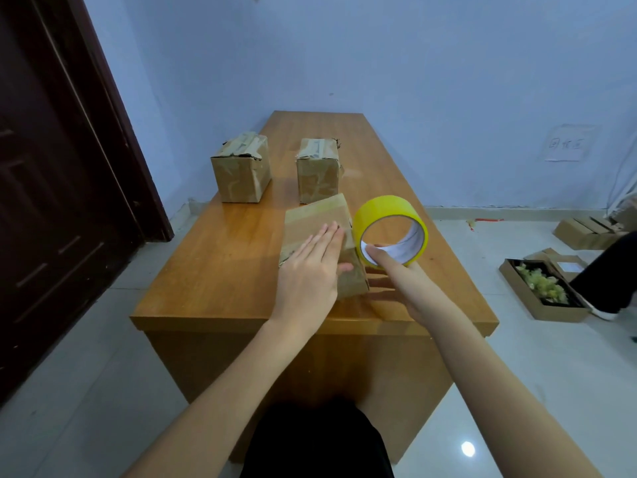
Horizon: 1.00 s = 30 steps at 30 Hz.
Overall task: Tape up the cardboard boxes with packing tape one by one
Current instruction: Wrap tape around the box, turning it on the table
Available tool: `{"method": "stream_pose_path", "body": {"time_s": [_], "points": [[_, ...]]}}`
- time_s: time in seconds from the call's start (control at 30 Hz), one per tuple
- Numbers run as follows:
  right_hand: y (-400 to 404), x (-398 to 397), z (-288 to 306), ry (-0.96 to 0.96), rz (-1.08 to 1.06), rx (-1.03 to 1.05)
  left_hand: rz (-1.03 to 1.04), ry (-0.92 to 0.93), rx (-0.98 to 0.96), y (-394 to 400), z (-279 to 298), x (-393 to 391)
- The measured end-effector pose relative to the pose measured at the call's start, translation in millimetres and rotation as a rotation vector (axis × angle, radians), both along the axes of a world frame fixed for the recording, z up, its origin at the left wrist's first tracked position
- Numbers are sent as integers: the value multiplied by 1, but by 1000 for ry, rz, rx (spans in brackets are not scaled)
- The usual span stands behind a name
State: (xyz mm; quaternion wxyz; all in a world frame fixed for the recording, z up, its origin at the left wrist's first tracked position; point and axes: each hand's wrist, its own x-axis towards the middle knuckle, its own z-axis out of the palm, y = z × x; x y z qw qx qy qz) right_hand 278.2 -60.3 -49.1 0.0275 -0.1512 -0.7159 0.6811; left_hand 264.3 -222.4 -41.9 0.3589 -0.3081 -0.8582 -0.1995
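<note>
A small cardboard box [319, 219] lies on the wooden table [220, 257] near its front edge. My left hand [310, 270] rests flat on the box's top with straight fingers. Just right of the box, my right hand [396, 274] holds a yellow roll of packing tape [389, 215] upright, thumb inside its core. The roll touches the box's right side. Two more cardboard boxes stand farther back, one at the left [241, 170] and one in the middle [319, 174], both with tape on their tops.
A dark wooden door [51, 184] stands at the left. On the floor to the right are an open box of yellowish scraps [541, 288], flat cardboard boxes [586, 231] and a person's dark-trousered leg [610, 270].
</note>
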Motion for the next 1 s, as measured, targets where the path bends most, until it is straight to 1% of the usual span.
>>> {"method": "stream_pose_path", "body": {"time_s": [0.07,0.2,0.37,0.43,0.5,0.53,0.57,0.67,0.7,0.77,0.87,1.0], "points": [[-1,-1,8,45,2,-43,8,-37,38,0,-1,0],[3,1,16,145,75,-29,1,-93,103,-4,-8,2],[5,-1,21,172,-38,-82,-18,-258,231,-17,-8,2],[3,-1,23,183,-36,-47,-51,-332,280,-22,-7,3],[1,0,28,193,-21,29,-59,-374,288,-25,-3,5],[0,1,32,196,-13,70,-32,-361,261,-26,0,6],[1,1,38,199,-7,119,5,-310,213,-27,4,6],[2,0,57,216,8,352,51,-94,-5,-29,17,8],[1,-1,63,209,23,430,56,-59,-84,-30,19,9],[-4,-3,73,159,80,546,88,-53,-199,-31,19,11],[-14,-5,84,94,153,707,134,-66,-264,-34,12,12],[-27,-11,89,90,204,796,139,-30,-259,-44,6,10]]}}
